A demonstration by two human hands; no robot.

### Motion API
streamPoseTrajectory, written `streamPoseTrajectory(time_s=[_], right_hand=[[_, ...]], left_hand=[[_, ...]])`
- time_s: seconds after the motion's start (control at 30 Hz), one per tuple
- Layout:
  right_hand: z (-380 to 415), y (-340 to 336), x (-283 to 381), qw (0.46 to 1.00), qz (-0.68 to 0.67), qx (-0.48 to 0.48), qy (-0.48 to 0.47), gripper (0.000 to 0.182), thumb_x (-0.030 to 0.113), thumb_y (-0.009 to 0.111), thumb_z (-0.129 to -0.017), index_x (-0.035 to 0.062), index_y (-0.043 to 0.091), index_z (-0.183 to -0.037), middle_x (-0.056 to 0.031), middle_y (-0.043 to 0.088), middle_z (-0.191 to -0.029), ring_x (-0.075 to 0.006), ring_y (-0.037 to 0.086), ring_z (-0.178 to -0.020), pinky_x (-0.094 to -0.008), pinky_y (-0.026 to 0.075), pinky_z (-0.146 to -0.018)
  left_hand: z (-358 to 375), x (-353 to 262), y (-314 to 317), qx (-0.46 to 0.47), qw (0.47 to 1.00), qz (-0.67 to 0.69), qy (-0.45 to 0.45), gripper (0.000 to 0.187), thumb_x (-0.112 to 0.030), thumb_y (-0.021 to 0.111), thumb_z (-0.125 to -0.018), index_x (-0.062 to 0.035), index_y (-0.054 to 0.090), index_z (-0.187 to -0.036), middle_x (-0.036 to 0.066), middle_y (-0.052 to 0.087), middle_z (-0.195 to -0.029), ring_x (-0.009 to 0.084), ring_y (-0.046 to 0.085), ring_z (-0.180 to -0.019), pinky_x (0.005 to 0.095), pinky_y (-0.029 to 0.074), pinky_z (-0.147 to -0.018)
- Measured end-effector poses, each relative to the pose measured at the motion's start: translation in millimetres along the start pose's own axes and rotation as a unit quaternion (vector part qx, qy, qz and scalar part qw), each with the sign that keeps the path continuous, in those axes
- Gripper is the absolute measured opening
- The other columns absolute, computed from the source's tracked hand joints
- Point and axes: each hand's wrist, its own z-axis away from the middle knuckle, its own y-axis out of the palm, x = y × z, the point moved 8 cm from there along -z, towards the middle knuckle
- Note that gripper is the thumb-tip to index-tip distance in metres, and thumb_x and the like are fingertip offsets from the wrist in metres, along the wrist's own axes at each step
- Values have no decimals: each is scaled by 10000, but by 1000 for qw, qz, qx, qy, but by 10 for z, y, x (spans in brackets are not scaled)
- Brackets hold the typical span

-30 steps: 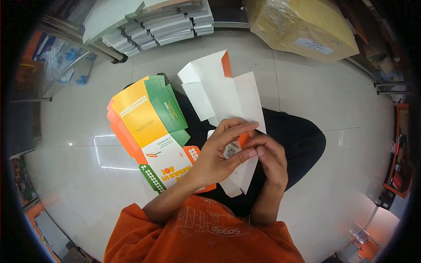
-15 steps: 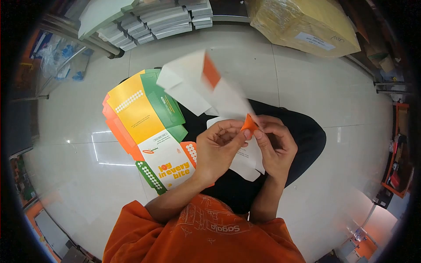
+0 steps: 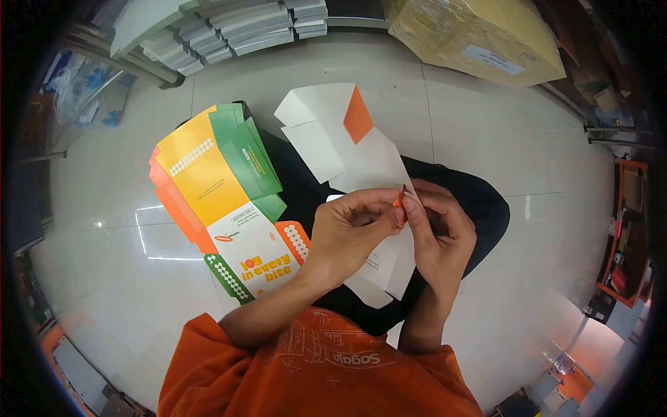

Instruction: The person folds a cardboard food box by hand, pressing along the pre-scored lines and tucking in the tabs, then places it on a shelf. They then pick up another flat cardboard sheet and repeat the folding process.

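Both hands pinch the near part of a cardboard box blank, its plain white inside facing up. My left hand has thumb and fingertips closed on a small orange flap of it. Directly beside it, my right hand pinches the same corner, its thumb against the flap. A folded-over orange corner shows at the blank's far end. On my left leg lies a printed box blank in yellow, green, white and orange, reading "joy in every bite". Another white printed piece is partly hidden below my hands.
My black-trousered legs are folded on the pale tiled floor. Stacks of flat paper or card sit at the back left. A plastic-wrapped brown package stands at the back right, and plastic bags lie at far left.
The far end of the white blank, blurred before, is now steady and further right. The orange flap between my fingertips shows less of its face. The view has shifted slightly.
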Motion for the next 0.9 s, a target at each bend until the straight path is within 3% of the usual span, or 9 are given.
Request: streamPoseTrajectory(time_s=[0.23, 0.33, 0.47, 0.53, 0.57, 0.63, 0.67, 0.8, 0.9], right_hand=[[79, -120, -8, 991, -115, -14, 60, 65, -13, 634, -888, -50, 620, -939, -189, 656, -1094, -189, 660, -910, -304, 548, -805], [71, -121, -98, 970, -229, -17, 85, 112, -7, 614, -906, -61, 602, -1003, -180, 642, -1110, -182, 649, -935, -319, 548, -837], [31, -138, -91, 970, -224, -26, 90, 125, -2, 620, -903, -59, 605, -1014, -176, 647, -1071, -191, 651, -932, -332, 550, -842], [-6, -181, -79, 979, -186, -29, 81, 135, 4, 620, -907, -58, 606, -1026, -162, 649, -1044, -197, 654, -936, -335, 565, -819], [-26, -188, -60, 979, -186, -30, 79, 135, 4, 620, -907, -58, 606, -1026, -162, 649, -1044, -197, 654, -936, -335, 565, -819], [-59, -246, -51, 971, -197, -83, 107, 129, 9, 616, -912, -56, 610, -1024, -149, 655, -1020, -184, 654, -926, -305, 579, -742], [-83, -250, -35, 971, -190, -101, 108, 117, 18, 616, -916, -51, 612, -1010, -132, 662, -977, -165, 661, -885, -270, 572, -671], [-51, -344, -144, 975, -121, -140, 123, 94, 26, 631, -906, -34, 614, -976, -107, 665, -923, -134, 660, -810, -243, 545, -618], [35, -510, -225, 969, -51, -197, 141, 68, 40, 633, -903, -11, 605, -938, -71, 657, -846, -103, 641, -731, -229, 520, -595]], left_hand=[[-14, -101, 71, 29, 998, -34, -51, 223, -39, 651, -889, 24, 667, -1102, 81, 684, -949, 93, 641, -818, 228, 556, -713], [-50, -200, -10, 17, 998, -45, -27, 187, -66, 672, -888, 2, 674, -1062, 43, 664, -836, 77, 616, -727, 235, 542, -635], [-82, -286, -50, 4, 993, -113, 23, 157, -56, 676, -885, -1, 673, -1031, 37, 662, -822, 70, 608, -710, 223, 519, -612], [-47, -466, 73, 28, 971, -185, 151, 168, -30, 662, -889, 1, 648, -1054, 29, 657, -854, 63, 596, -721, 210, 488, -616], [-60, -452, 90, 30, 970, -187, 152, 168, -30, 662, -889, 1, 648, -1054, 29, 657, -854, 63, 596, -721, 210, 488, -616], [-60, -502, 199, 60, 952, -220, 204, 244, -10, 658, -881, -10, 604, -1119, 14, 646, -892, 62, 588, -743, 212, 470, -645], [-20, -543, 247, 45, 939, -264, 217, 279, -74, 707, -836, -14, 581, -1078, 52, 618, -821, 107, 610, -726, 253, 488, -632], [79, -211, 354, 91, 913, -369, 150, 302, -167, 746, -822, -47, 567, -1034, 51, 635, -887, 121, 607, -786, 263, 470, -667], [40, -101, 466, 72, 887, -421, 176, 288, -171, 744, -821, -53, 578, -1025, 66, 634, -883, 147, 612, -775, 278, 479, -663]])
